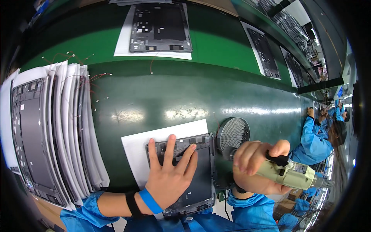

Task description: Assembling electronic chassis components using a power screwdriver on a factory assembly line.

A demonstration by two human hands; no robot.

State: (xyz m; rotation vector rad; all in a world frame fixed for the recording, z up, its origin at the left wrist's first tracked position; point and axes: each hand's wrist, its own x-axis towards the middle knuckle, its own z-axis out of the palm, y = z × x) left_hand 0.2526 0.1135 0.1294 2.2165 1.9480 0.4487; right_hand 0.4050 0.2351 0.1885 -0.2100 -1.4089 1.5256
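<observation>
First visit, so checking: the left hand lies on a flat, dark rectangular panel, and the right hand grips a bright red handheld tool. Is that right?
Not quite: the head view shows the handheld tool is pale yellow-green, not bright red. The left hand lies on the flat, dark rectangular panel, and the right hand grips the tool.

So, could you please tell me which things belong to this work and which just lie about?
In the work:
dark panel, under the left hand
white sheet, beneath the panel
pale green power tool, in the right hand
round mesh dish, probably, beside the tool's nose

Seemingly lying about:
stack of panels and sheets
loose red wires
farther panels on the bright green strip
</observation>
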